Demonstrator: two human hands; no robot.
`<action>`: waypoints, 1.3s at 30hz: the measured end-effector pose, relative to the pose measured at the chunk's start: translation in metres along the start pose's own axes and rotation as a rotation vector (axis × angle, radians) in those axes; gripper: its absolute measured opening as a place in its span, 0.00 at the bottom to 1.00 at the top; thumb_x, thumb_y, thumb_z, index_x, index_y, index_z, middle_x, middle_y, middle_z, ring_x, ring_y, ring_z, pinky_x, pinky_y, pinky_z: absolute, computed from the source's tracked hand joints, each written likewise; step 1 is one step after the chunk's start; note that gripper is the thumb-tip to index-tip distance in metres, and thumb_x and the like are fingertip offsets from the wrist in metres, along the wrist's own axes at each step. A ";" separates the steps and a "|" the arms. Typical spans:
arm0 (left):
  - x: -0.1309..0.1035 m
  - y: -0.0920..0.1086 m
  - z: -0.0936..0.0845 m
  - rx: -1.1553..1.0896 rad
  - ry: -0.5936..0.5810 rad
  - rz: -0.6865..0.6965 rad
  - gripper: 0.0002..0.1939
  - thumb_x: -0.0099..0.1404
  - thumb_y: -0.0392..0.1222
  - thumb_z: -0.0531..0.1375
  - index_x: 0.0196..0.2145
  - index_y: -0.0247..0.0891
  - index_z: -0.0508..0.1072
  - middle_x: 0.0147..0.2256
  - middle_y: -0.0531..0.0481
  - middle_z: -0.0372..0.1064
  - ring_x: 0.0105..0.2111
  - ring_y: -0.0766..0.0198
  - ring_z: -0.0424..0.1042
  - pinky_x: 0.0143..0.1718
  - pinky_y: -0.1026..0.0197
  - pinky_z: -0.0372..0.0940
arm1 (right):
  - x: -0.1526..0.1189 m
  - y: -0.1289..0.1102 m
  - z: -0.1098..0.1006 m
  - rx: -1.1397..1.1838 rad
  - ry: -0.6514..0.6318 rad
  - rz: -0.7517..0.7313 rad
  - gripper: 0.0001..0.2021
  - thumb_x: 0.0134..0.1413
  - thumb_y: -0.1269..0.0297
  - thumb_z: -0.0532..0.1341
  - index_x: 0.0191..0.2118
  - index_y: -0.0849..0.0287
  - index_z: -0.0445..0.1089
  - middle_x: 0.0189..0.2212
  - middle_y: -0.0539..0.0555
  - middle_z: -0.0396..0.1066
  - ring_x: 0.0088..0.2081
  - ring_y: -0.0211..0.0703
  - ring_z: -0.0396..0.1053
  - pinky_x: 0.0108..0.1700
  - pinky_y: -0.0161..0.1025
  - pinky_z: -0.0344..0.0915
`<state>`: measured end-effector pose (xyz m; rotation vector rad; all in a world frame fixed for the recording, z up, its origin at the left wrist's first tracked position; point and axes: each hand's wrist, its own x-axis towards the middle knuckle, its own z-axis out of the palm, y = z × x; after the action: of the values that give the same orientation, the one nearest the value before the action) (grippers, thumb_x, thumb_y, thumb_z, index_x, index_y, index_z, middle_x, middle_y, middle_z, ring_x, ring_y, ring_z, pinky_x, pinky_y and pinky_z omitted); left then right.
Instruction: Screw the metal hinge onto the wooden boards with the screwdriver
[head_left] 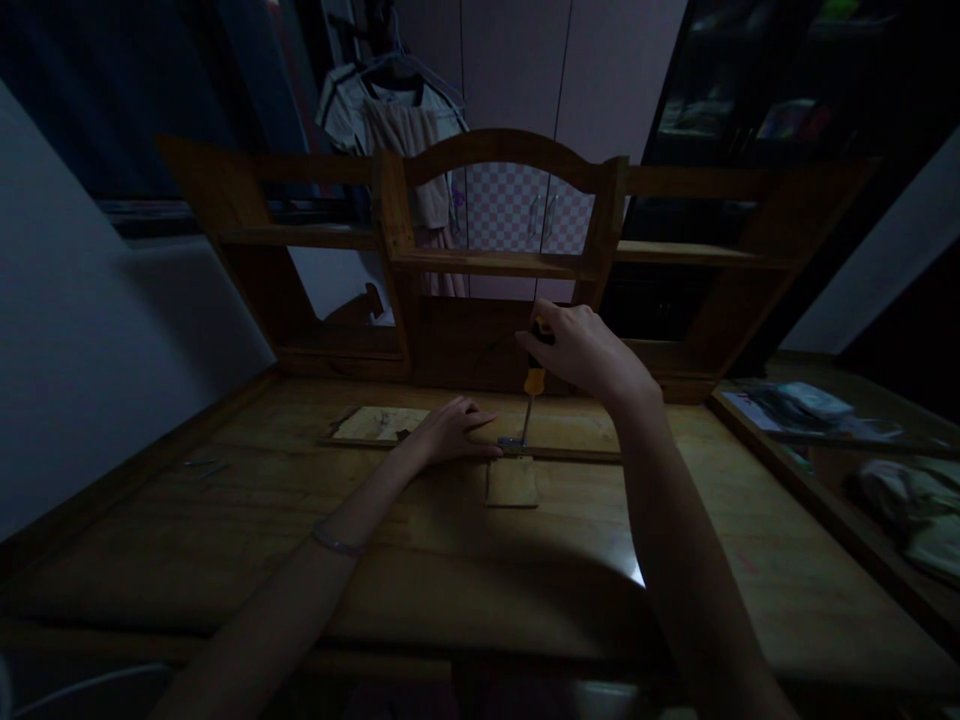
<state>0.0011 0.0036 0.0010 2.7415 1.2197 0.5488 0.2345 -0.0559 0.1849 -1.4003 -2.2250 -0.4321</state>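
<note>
A right hand (581, 350) closes its grip around the yellow handle of a screwdriver (532, 385), held upright with its tip on a small metal bracket (511, 442) on a wooden board (480, 430) atop the table (225, 530). The left hand (450, 430) lies flat, fingers extended, steadying the board. The tool looks light, rigid, best taken by its handle.

The right hand (577, 352) hides most of the screwdriver (534, 385) handle — its tip on the bracket (512, 442) is too dim to read.

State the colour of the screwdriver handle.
Yellow-orange with black, on the screwdriver in the right hand; head view.
</note>
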 end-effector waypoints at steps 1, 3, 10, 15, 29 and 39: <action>0.000 0.001 -0.001 -0.003 -0.005 -0.002 0.42 0.55 0.73 0.58 0.59 0.47 0.69 0.46 0.45 0.66 0.45 0.56 0.66 0.47 0.58 0.60 | -0.001 -0.002 -0.002 -0.046 -0.002 0.024 0.14 0.67 0.54 0.58 0.46 0.61 0.66 0.35 0.59 0.71 0.38 0.53 0.70 0.36 0.39 0.59; 0.000 0.002 -0.003 -0.002 -0.011 -0.003 0.42 0.55 0.74 0.58 0.60 0.47 0.69 0.46 0.45 0.66 0.45 0.56 0.66 0.47 0.58 0.60 | -0.003 -0.005 -0.006 -0.097 -0.008 0.073 0.18 0.67 0.50 0.57 0.46 0.63 0.65 0.35 0.60 0.71 0.38 0.57 0.70 0.36 0.41 0.59; 0.000 0.005 -0.006 0.003 -0.025 -0.018 0.42 0.55 0.74 0.57 0.59 0.46 0.70 0.47 0.45 0.66 0.47 0.56 0.66 0.48 0.59 0.60 | 0.001 -0.004 -0.002 0.073 -0.008 -0.036 0.09 0.65 0.62 0.57 0.46 0.61 0.66 0.40 0.57 0.71 0.43 0.50 0.69 0.41 0.38 0.60; -0.001 0.006 -0.007 0.017 -0.031 -0.017 0.42 0.55 0.75 0.57 0.59 0.45 0.70 0.47 0.45 0.66 0.47 0.56 0.66 0.48 0.58 0.60 | 0.000 -0.007 0.000 -0.103 0.033 0.072 0.15 0.67 0.55 0.55 0.45 0.64 0.67 0.36 0.61 0.71 0.39 0.57 0.70 0.38 0.42 0.61; 0.000 0.004 -0.003 0.038 -0.018 0.000 0.41 0.57 0.74 0.57 0.60 0.47 0.68 0.47 0.45 0.66 0.47 0.56 0.65 0.47 0.58 0.60 | 0.000 -0.005 0.001 -0.035 0.038 0.029 0.17 0.67 0.54 0.57 0.49 0.63 0.67 0.39 0.60 0.72 0.41 0.55 0.71 0.40 0.42 0.62; 0.000 0.010 -0.004 0.109 0.025 0.107 0.42 0.58 0.72 0.56 0.61 0.42 0.66 0.52 0.40 0.64 0.51 0.51 0.65 0.52 0.53 0.60 | 0.002 -0.001 -0.001 0.061 0.007 -0.023 0.11 0.68 0.61 0.56 0.51 0.59 0.67 0.39 0.56 0.72 0.43 0.51 0.70 0.42 0.39 0.61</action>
<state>0.0067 -0.0038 0.0069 2.9130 1.1461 0.5443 0.2336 -0.0554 0.1863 -1.3415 -2.2315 -0.3729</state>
